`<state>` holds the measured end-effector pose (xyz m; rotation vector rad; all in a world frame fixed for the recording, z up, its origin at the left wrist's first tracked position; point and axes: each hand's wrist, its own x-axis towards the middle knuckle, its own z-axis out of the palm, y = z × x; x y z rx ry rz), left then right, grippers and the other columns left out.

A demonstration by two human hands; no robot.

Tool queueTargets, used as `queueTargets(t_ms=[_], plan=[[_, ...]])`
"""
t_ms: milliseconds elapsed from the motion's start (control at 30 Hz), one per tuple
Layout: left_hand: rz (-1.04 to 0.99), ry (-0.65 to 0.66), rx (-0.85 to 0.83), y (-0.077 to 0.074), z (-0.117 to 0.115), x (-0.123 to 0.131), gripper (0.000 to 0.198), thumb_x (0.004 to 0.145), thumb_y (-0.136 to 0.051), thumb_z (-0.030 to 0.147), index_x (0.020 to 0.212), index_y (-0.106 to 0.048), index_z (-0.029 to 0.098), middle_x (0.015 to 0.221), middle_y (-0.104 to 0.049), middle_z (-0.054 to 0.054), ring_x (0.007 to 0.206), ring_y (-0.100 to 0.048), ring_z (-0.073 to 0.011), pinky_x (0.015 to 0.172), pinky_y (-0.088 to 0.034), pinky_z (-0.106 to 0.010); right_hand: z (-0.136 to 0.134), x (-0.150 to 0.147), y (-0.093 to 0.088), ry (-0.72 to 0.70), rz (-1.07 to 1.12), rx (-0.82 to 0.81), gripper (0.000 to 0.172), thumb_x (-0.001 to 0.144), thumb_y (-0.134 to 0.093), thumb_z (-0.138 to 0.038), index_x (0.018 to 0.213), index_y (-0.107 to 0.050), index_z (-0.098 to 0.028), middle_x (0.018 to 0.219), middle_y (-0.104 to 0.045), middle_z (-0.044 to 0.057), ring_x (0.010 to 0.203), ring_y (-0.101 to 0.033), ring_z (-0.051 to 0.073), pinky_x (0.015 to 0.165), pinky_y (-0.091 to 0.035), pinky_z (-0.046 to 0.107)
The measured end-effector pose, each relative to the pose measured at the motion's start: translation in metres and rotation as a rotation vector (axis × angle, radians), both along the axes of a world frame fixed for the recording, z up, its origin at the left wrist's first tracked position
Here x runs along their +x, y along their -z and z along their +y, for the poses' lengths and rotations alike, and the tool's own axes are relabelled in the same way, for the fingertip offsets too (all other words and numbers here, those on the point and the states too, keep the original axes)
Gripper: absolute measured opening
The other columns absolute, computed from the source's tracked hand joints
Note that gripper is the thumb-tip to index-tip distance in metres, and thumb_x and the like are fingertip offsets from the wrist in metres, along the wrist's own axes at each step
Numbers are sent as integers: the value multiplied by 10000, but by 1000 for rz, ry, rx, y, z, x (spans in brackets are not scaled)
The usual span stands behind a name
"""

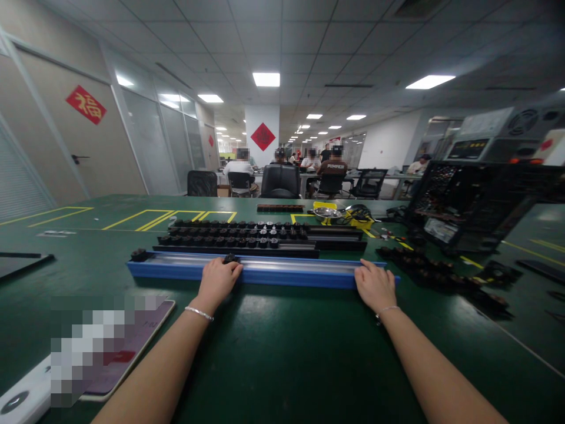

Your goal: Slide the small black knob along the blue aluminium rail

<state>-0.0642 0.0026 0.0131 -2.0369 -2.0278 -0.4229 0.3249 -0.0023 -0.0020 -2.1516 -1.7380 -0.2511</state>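
A long blue channel [282, 278] with a pale metal strip inside lies crosswise on the green table in front of me. My left hand [219, 281] is closed over its near wall, left of the middle. At those fingertips sits a small black part [230, 258], partly hidden by the fingers. Near the right end, my right hand [376, 286] grips the blue wall with bent fingers. Another small black part [139, 254] stands at the channel's left end. Just behind are black channels [298, 253] carrying rows of round black parts [212, 241].
A phone [128, 347] lies at the front left. To the right are a strip of dark parts [445, 277] and an opened computer case [468, 206]. A metal bowl [327, 213] and cables [359, 213] are farther back. People sit beyond the table [291, 365].
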Motion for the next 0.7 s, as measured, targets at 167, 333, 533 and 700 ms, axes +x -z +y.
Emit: queueTargets(t_ms=[167,333,533,700], plan=[[-8,9,-12,2,2,-2,435,861,-308,489,975,-690,311,912,-614,-99,901,-547,-255,796,-388,-362,0,0,1,2,-14,5,457,883,-223,-370,954,-654,-233,1320,-484,13,1158,-436,219,1031,-224,466],[-7,38,-5,1,2,0,413,867,-318,461,969,-689,310,915,-624,-86,885,-554,-243,781,-392,-348,-1,0,2,0,-28,26,450,884,-227,-364,949,-652,-232,1312,-491,15,1133,-455,217,1024,-235,466],[-16,62,5,0,1,1,409,867,-328,449,961,-694,294,893,-631,-84,871,-562,-233,778,-395,-337,-1,0,1,-8,-17,27,460,886,-217,-370,937,-654,-232,1312,-490,10,1134,-454,220,1027,-229,468],[-27,74,-2,-2,0,1,415,867,-329,447,952,-700,281,870,-640,-80,853,-569,-224,772,-398,-327,-2,-2,-1,-1,-17,20,459,885,-217,-366,929,-653,-230,1315,-487,13,1139,-450,219,1030,-225,464]])
